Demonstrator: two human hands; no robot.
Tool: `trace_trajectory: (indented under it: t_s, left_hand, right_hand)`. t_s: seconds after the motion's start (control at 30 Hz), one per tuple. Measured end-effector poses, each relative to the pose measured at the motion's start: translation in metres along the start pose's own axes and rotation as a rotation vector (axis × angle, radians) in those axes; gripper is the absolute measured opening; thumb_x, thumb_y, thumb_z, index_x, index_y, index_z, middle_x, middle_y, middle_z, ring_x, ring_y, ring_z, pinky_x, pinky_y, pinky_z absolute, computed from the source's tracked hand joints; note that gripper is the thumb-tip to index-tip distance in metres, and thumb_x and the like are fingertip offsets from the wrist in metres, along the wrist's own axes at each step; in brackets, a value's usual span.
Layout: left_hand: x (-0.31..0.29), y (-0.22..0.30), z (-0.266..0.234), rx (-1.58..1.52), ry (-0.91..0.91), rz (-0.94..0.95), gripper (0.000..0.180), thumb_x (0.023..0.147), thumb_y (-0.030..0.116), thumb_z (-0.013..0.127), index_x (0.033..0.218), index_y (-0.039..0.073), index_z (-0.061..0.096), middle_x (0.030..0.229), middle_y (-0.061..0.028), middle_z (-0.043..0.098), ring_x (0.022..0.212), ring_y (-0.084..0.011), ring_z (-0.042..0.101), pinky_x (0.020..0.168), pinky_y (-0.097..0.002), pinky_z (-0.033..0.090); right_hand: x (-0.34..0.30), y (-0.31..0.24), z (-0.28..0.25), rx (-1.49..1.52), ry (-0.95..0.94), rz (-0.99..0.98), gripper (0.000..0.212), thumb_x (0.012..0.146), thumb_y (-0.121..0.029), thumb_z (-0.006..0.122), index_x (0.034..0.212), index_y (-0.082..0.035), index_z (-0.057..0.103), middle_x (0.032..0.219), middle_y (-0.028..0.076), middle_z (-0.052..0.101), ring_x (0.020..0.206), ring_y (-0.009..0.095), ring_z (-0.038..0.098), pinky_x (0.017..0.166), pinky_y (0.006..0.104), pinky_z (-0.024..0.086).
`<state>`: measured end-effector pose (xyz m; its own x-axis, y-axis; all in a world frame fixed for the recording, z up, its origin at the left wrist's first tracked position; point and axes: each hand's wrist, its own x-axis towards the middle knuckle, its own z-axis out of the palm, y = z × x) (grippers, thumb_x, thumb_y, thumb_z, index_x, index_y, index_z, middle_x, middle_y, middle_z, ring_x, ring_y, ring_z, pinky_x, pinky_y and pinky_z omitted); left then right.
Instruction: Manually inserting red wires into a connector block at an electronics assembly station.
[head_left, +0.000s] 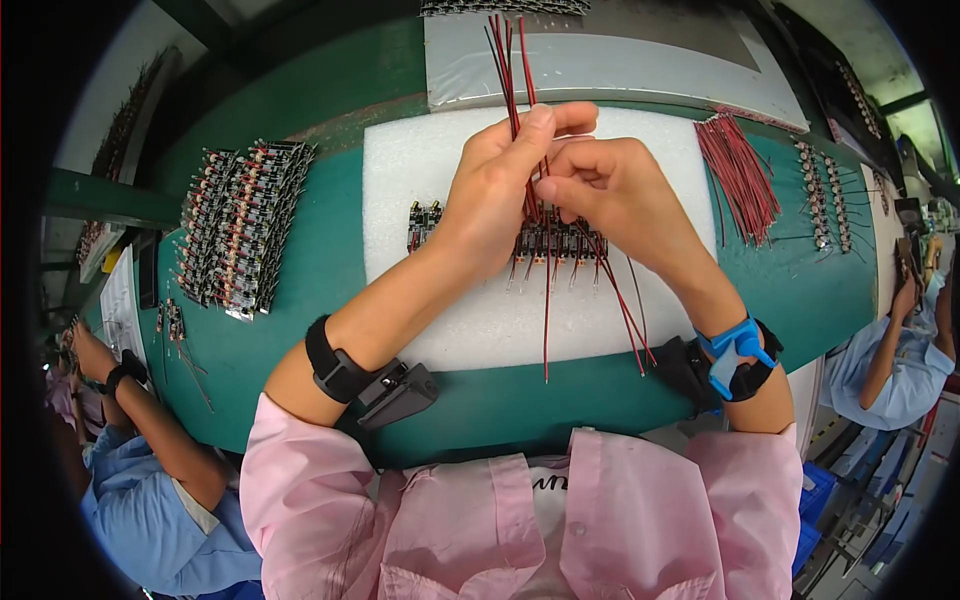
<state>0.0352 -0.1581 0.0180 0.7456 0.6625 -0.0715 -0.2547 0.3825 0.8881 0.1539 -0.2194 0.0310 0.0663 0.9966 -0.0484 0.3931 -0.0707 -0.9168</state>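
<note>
My left hand point(500, 175) is closed around a small bundle of red and black wires point(508, 75), whose ends stick up beyond my fingers. Close beside it, my right hand point(605, 185) pinches at wires with thumb and forefinger. Several red and black wires point(628, 315) hang down below my hands. Under them a row of small black circuit boards point(565, 243) lies on a white foam pad point(450, 325). More little boards point(423, 222) of that row show left of my left wrist; my hands and forearm hide the middle.
Stacked rows of finished-looking boards point(240, 230) lie on the green table point(330, 340) at left. A pile of red and black wires point(738, 180) and thin board strips point(822, 195) lie at right. Behind the pad stands a wrapped white slab point(590, 75). Co-workers point(165, 500) sit at both sides.
</note>
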Motion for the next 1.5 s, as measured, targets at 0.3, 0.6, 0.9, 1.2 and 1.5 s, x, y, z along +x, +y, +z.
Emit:
trace_trajectory:
  t_s: [0.3,0.6,0.9,1.2,1.5]
  left_hand:
    - [-0.006,0.012,-0.02,0.653,0.039,0.017,0.027,0.082,0.025,0.045,0.082,-0.001,0.054,0.067,-0.001,0.05,0.058,-0.0058,0.04,0.051,-0.0209,0.034]
    - [-0.007,0.007,-0.025,0.582,-0.049,0.004,0.014,0.075,0.013,0.054,0.07,0.0,0.051,0.054,0.0054,0.039,0.049,-0.0022,0.032,0.043,-0.0179,0.027]
    - [-0.009,0.005,-0.028,0.771,-0.016,0.137,0.012,0.072,0.009,0.054,0.067,-0.002,0.051,0.049,-0.001,0.041,0.044,-0.007,0.035,0.04,-0.0227,0.031]
    - [-0.011,0.006,-0.035,0.943,-0.04,0.075,0.015,0.07,0.01,0.056,0.066,-0.004,0.053,0.047,-0.0058,0.043,0.043,-0.0104,0.037,0.041,-0.0257,0.033]
    - [-0.01,0.003,-0.047,0.932,0.054,0.189,0.02,0.069,0.014,0.06,0.067,-0.005,0.054,0.046,-0.0062,0.043,0.043,-0.0104,0.038,0.04,-0.0255,0.032]
  right_hand:
    - [0.006,0.009,-0.004,0.477,0.115,0.02,0.018,0.077,-0.014,0.053,0.075,0.003,0.054,0.06,0.005,0.054,0.046,0.008,0.045,0.043,0.0186,0.035]
    - [0.007,0.011,0.004,0.484,0.176,0.034,0.016,0.077,-0.013,0.053,0.076,0.002,0.054,0.06,0.005,0.053,0.046,0.008,0.044,0.045,0.0189,0.035]
    - [0.004,0.013,0.009,0.23,0.167,-0.003,0.012,0.074,-0.01,0.056,0.075,0.002,0.056,0.061,0.003,0.053,0.053,0.008,0.044,0.051,0.0198,0.036]
    - [0.005,0.022,0.011,-0.159,0.065,-0.115,0.01,0.071,-0.003,0.056,0.077,0.005,0.054,0.064,0.003,0.053,0.058,0.008,0.043,0.055,0.0217,0.037]
    - [0.014,0.03,0.017,-0.281,-0.032,-0.217,0.008,0.069,0.0,0.055,0.075,0.005,0.052,0.061,0.007,0.049,0.053,0.011,0.042,0.049,0.0236,0.036]
